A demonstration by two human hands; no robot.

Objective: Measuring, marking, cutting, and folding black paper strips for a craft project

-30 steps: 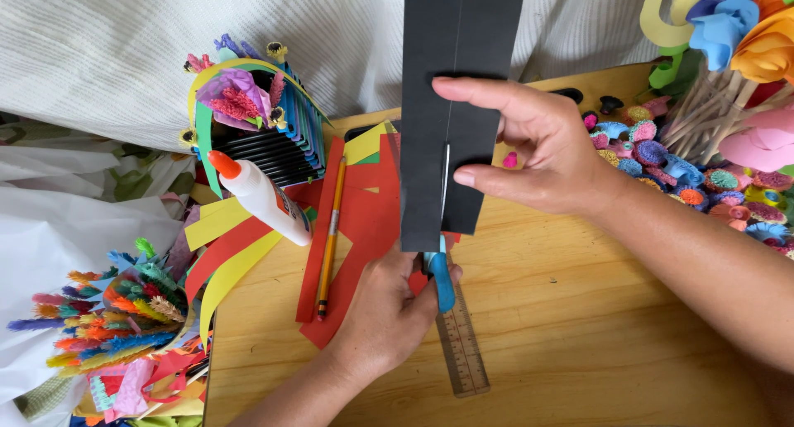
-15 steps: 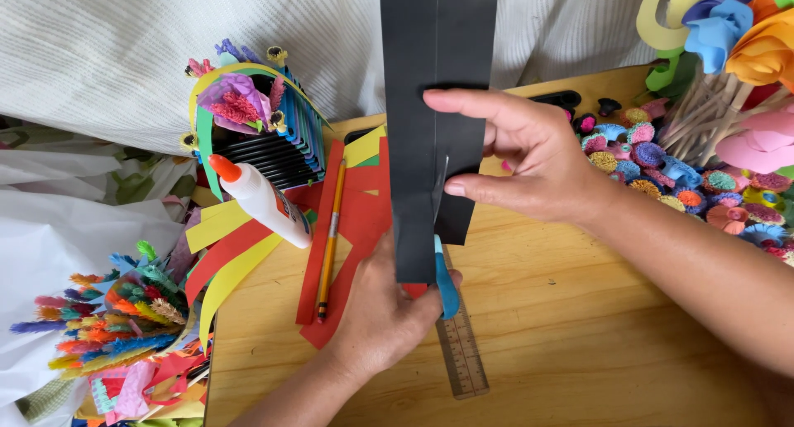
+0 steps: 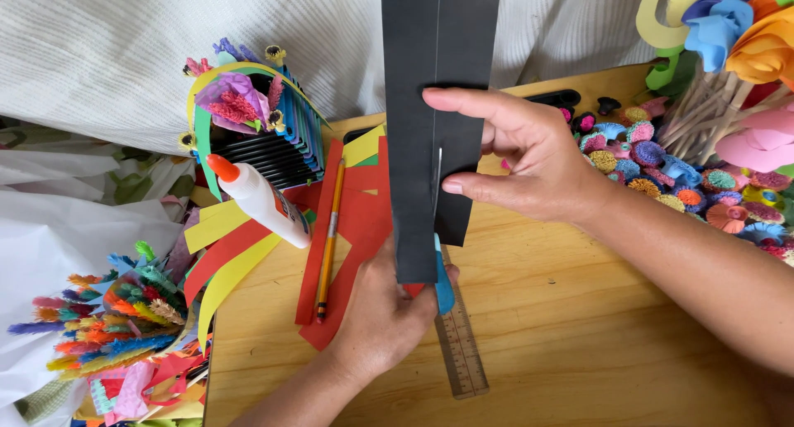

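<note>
Head-camera view, looking down on a wooden desk [image 3: 579, 344]: nearest, the left hand [image 3: 389, 315] is closed round blue-handled scissors [image 3: 444, 285], whose blades run up inside a slit in a tall black paper sheet [image 3: 426, 129]. A clear ruler [image 3: 460, 352] lies just beside that hand. Beyond, the right hand [image 3: 529, 158] pinches the sheet's right edge, thumb below and fingers across the front, holding it upright above the desk. Left of the sheet, a pencil [image 3: 329, 241] rests on red paper strips [image 3: 356, 220] near a tilted glue bottle [image 3: 258, 199]. Farther right lie colourful paper flowers [image 3: 662, 162].
</note>
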